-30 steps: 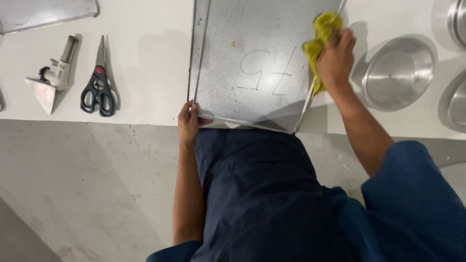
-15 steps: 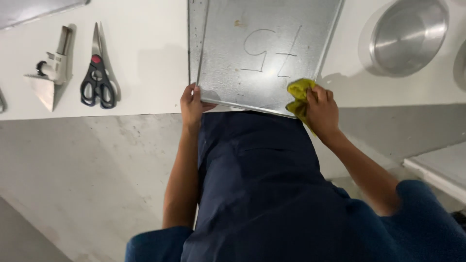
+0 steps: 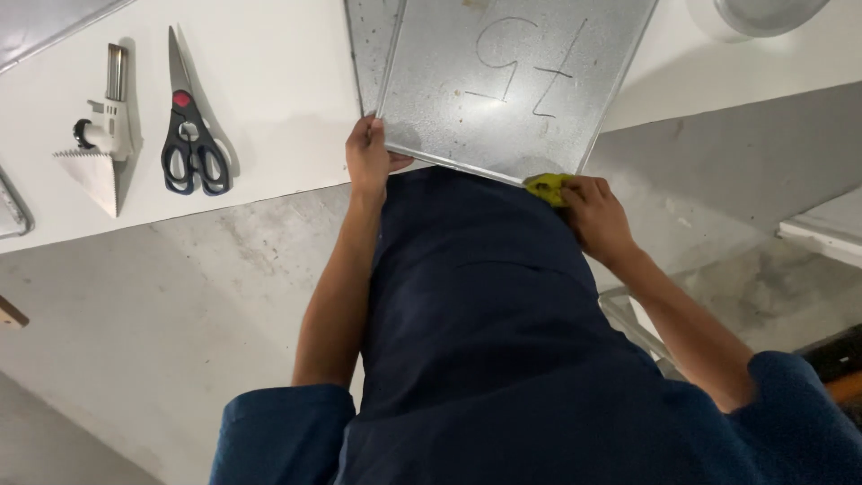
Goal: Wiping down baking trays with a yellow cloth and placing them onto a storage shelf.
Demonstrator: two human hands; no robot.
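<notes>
A flat metal baking tray (image 3: 512, 81) with marker writing on it lies on the white counter (image 3: 269, 99) and overhangs its near edge. My left hand (image 3: 368, 157) grips the tray's near left corner, thumb underneath. My right hand (image 3: 593, 216) holds a yellow-green cloth (image 3: 548, 187) against the tray's near right corner. A second tray edge (image 3: 364, 45) shows beneath the first at its left.
Black-handled kitchen scissors (image 3: 190, 126) and a white-bodied kitchen torch (image 3: 108, 126) lie on the counter to the left. A round metal pan (image 3: 763, 13) sits at the top right. Grey concrete floor (image 3: 162, 305) lies below; another white surface (image 3: 826, 229) is at right.
My right hand has slid the cloth down the tray's right edge from the far end to the near corner. The view has shifted so the tray sits higher in frame.
</notes>
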